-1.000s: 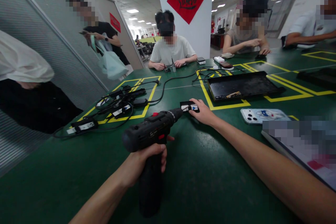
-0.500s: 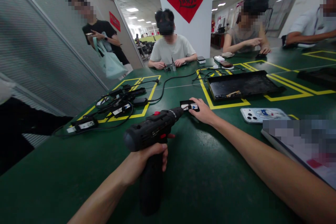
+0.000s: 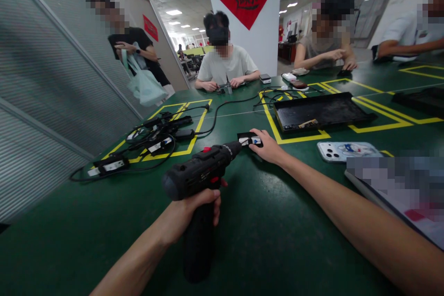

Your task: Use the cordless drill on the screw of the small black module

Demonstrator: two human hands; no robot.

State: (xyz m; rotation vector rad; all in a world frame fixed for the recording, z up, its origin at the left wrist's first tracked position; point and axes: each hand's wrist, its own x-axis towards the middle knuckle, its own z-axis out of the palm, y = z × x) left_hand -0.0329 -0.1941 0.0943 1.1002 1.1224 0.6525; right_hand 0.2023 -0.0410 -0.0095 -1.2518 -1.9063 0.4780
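My left hand [image 3: 194, 204] is wrapped round the handle of the cordless drill [image 3: 196, 175]. My right hand [image 3: 268, 149], half curled, grips the right end of the small black box [image 3: 250, 140], just beyond the drill's tip.

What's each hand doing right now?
Left hand: closed, holding a black drill by its grip.
Right hand: closed on one end of a small black-and-white box.

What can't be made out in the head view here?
All head view:
Right end of the small black case: hidden by the right hand.
Whether the drill touches it: too small to tell.
Print on the nearest black adapter: too small.
Lower right item: pixelated, cut off by the edge.
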